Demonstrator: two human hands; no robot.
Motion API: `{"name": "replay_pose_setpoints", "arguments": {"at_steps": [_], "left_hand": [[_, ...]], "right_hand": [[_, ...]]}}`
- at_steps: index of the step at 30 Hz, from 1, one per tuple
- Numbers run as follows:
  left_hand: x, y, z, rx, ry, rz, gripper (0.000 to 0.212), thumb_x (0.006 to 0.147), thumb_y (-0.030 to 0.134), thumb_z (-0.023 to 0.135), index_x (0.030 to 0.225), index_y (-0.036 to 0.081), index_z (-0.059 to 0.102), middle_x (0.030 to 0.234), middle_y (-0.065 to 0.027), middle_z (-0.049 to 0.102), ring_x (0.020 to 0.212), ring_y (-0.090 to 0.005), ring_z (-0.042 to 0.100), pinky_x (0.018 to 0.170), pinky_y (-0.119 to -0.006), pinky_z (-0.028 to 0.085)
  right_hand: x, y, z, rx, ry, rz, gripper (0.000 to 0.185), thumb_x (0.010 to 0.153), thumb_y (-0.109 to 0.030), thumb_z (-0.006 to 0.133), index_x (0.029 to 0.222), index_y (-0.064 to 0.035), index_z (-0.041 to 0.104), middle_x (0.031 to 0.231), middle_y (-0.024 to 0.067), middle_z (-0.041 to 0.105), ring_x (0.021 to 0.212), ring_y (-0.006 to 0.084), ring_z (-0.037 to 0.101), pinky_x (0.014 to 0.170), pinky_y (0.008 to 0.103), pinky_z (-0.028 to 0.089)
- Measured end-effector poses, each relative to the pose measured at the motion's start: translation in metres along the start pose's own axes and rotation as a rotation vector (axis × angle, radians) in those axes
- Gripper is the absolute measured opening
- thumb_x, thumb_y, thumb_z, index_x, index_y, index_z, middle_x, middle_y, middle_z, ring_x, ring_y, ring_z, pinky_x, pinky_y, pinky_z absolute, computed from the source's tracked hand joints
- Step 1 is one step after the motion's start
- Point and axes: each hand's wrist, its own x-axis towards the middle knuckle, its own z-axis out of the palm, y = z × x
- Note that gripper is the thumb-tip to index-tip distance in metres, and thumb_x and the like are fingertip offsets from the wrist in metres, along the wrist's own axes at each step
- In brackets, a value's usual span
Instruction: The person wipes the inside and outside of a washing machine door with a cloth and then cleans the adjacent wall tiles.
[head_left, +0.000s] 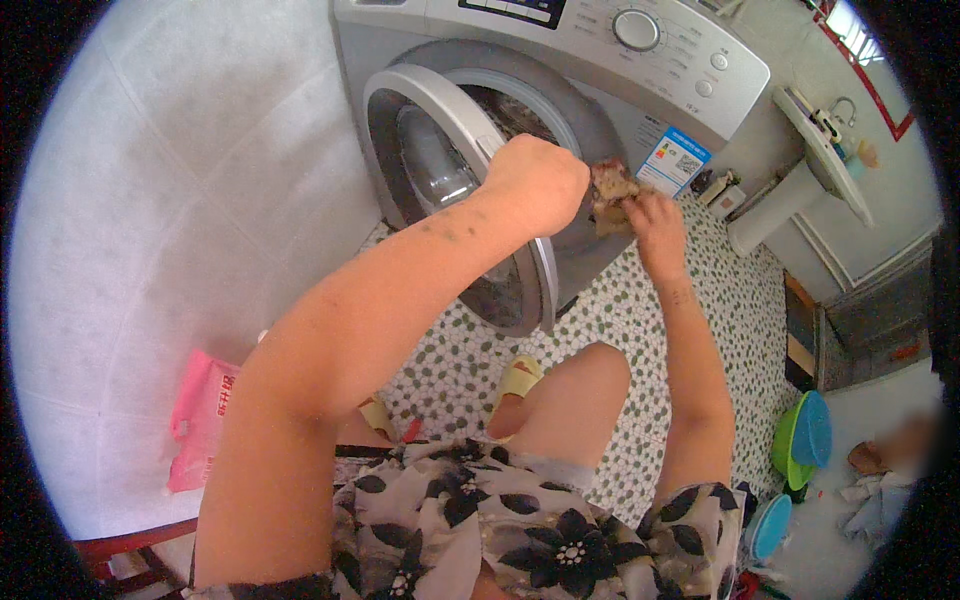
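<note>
A front-loading washing machine (600, 97) stands before me with its round door (536, 292) swung out to the left. Between my hands is a small crumpled brown cloth (613, 187) with a mottled pattern. My left hand (536, 184) is a fist at the cloth's left end, in front of the door's rim; its fingers are mostly hidden from above. On the other side, the fingers of my right hand (660, 229) pinch the cloth's lower right edge, below the energy label (673, 161). Part of the dark drum opening (517, 112) shows behind the door.
A pink bag (199, 427) bearing writing is by the wall at left. A pedestal sink (825, 165) stands at right, with bottles (716, 187) on the floor near it. Green (784, 450) and blue (811, 429) basins sit at lower right. The floor (600, 322) is pebble-patterned.
</note>
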Motion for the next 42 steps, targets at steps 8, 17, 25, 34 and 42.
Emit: {"name": "replay_pose_setpoints", "arguments": {"at_steps": [8, 17, 25, 34, 42], "left_hand": [[-0.002, 0.000, -0.001, -0.003, -0.011, -0.003, 0.024, 0.078, 0.029, 0.058, 0.080, 0.005, 0.065, 0.076, -0.0152, 0.065, 0.074, -0.0313, 0.064, 0.067, -0.043, 0.051], [-0.005, -0.001, -0.004, 0.005, -0.014, -0.004, 0.025, 0.078, 0.029, 0.058, 0.079, 0.005, 0.066, 0.074, -0.0153, 0.065, 0.074, -0.0314, 0.064, 0.068, -0.042, 0.051], [-0.007, -0.003, -0.003, -0.005, -0.005, 0.018, 0.026, 0.080, 0.030, 0.057, 0.078, 0.006, 0.066, 0.072, -0.0150, 0.065, 0.070, -0.0310, 0.064, 0.066, -0.041, 0.051], [-0.002, -0.003, -0.002, -0.014, 0.019, 0.021, 0.025, 0.079, 0.030, 0.057, 0.078, 0.006, 0.065, 0.070, -0.0153, 0.064, 0.067, -0.0309, 0.064, 0.065, -0.041, 0.050], [-0.005, -0.006, 0.004, 0.011, 0.076, 0.027, 0.026, 0.079, 0.030, 0.058, 0.071, 0.006, 0.065, 0.068, -0.0151, 0.064, 0.066, -0.0302, 0.064, 0.065, -0.041, 0.050]], "right_hand": [[0.096, 0.024, -0.047, -0.104, 0.250, 0.076, 0.036, 0.067, -0.001, 0.056, 0.101, -0.0083, 0.059, 0.101, 0.0082, 0.054, 0.098, 0.0293, 0.050, 0.080, 0.0391, 0.042], [0.075, -0.040, 0.050, -0.088, 0.059, 0.135, 0.039, 0.077, -0.012, 0.052, 0.115, -0.0042, 0.054, 0.116, 0.0095, 0.047, 0.114, 0.0289, 0.043, 0.089, 0.0397, 0.043], [-0.007, -0.081, 0.125, -0.041, 0.037, 0.411, 0.048, 0.083, -0.008, 0.044, 0.129, -0.0007, 0.039, 0.133, 0.0177, 0.038, 0.119, 0.0414, 0.035, 0.102, 0.0469, 0.029], [-0.005, -0.113, 0.127, 0.125, 0.026, 0.750, 0.056, 0.074, -0.020, 0.063, 0.118, 0.0070, 0.040, 0.120, 0.0191, 0.043, 0.115, 0.0377, 0.035, 0.099, 0.0523, 0.022], [0.099, -0.069, 0.074, 0.087, 0.175, 0.312, 0.050, 0.074, -0.018, 0.058, 0.121, -0.0061, 0.048, 0.128, 0.0118, 0.043, 0.119, 0.0349, 0.037, 0.097, 0.0446, 0.034]]}}
